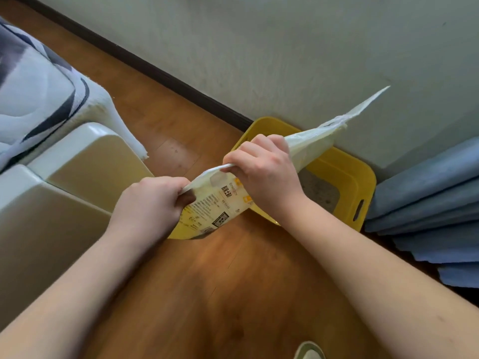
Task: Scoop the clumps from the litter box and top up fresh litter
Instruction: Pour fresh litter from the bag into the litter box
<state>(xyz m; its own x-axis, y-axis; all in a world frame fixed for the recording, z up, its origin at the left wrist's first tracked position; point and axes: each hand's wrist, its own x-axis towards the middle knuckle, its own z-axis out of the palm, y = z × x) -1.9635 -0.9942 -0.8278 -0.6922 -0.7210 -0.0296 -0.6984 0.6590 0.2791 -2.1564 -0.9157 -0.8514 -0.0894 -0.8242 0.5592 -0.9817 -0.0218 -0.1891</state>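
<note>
A yellow litter box [347, 169] stands on the wooden floor against the wall, with grey litter [321, 190] showing inside. Over its near side I hold a pale yellow litter bag [215, 206] with printed text and a QR code. My left hand [150, 203] grips the bag's top edge at its left end. My right hand [264, 169] grips the same edge further right. A torn strip of the bag [337, 120] stretches up and to the right from my right hand, toward the wall. No scoop is in view.
A cream plastic container [85, 167] sits to the left of the box, with a patterned blanket [33, 94] behind it. Folded blue fabric [427, 203] lies at the right against the wall. A slipper tip [309, 352] shows at the bottom edge.
</note>
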